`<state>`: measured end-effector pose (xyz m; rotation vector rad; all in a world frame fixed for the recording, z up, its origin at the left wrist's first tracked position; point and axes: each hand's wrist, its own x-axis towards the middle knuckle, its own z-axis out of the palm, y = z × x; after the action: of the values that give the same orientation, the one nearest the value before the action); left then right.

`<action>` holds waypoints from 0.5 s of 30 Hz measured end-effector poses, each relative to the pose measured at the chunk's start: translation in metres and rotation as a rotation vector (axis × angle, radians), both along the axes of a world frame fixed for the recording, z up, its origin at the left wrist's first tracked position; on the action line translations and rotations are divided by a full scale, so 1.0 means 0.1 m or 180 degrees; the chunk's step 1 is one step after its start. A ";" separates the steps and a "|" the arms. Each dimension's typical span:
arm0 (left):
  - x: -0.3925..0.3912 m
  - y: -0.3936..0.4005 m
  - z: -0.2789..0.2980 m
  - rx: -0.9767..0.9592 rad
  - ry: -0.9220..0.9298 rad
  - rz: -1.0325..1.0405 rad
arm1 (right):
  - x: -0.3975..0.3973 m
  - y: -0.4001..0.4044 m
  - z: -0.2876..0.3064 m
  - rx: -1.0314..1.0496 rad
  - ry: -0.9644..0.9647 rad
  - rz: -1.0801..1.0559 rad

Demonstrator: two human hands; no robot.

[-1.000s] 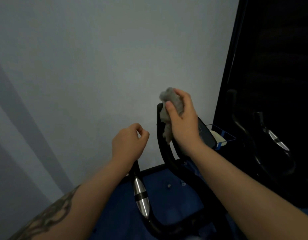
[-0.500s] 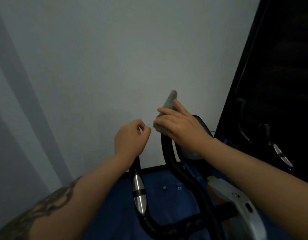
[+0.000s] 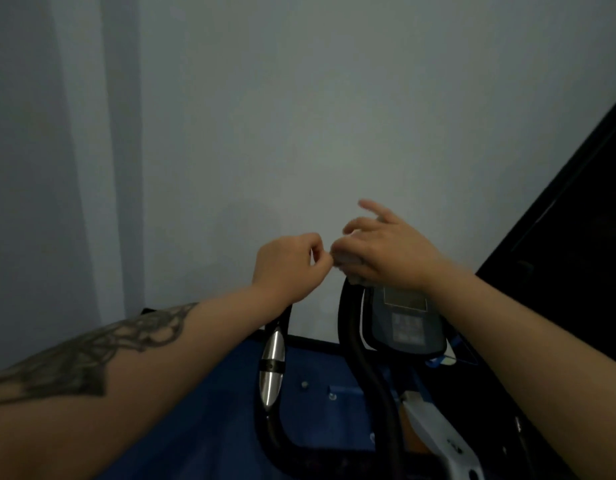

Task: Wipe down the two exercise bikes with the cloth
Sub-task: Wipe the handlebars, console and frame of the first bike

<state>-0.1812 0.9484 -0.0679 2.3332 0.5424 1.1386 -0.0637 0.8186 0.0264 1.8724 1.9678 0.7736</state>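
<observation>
The exercise bike stands right below me, with a black left handlebar (image 3: pixel 272 362) carrying a silver sensor strip, a black right handlebar (image 3: pixel 362 362) and a grey console (image 3: pixel 405 323). My left hand (image 3: pixel 287 268) is curled over the top end of the left handlebar. At the top end of the right handlebar, my right hand (image 3: pixel 386 251) holds the grey cloth (image 3: pixel 355 279) with some fingers spread. Most of the cloth is hidden under that hand, and the hand is blurred.
A pale wall (image 3: pixel 299 116) is close behind the bike. A dark glossy panel (image 3: pixel 576 244) runs along the right side. Blue floor matting (image 3: pixel 209 396) lies under the bike, and a light grey frame cover (image 3: pixel 438 434) sits at the lower right.
My right hand has moved with the cloth from the side of the right handlebar to over its top end, and its fingers have spread. My left hand has stayed on the left handlebar.
</observation>
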 end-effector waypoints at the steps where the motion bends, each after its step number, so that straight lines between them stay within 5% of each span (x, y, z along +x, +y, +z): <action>1: 0.00 0.00 0.00 -0.0041 -0.0020 0.0011 | 0.02 0.01 0.04 0.0248 0.0014 -0.0056; 8: 0.01 0.03 0.04 -0.0638 0.0066 -0.0280 | -0.15 -0.11 -0.41 -0.0228 0.0502 -0.0053; 13: -0.01 0.01 0.05 -0.0483 0.0192 -0.0306 | -0.17 -0.18 -0.41 0.0309 0.0871 -0.0017; 15: -0.01 0.02 0.04 -0.0503 0.0170 -0.0335 | -0.34 -0.34 -0.66 0.0357 0.1473 -0.0025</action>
<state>-0.1818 0.9504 -0.0635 2.2334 0.5032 0.9529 -0.0972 0.7843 -0.0398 2.2872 2.2149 0.4845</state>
